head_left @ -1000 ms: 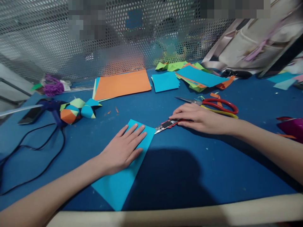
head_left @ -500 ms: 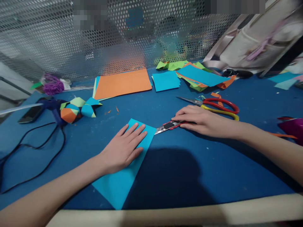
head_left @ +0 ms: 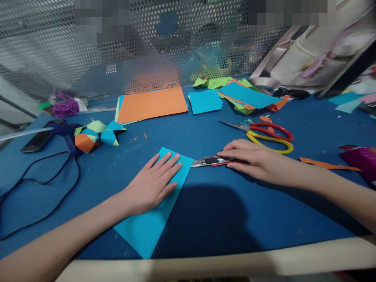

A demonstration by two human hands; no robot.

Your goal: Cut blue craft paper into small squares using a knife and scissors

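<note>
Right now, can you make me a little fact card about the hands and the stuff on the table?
left hand: left hand flat, fingers spread, on blue paper
right hand: right hand holding box cutter
blade end: at the paper's right corner
beyond right hand: scissors, one red handle, one yellow
far side: orange sheet on a paper stack
far left: glue gun, phone
</note>
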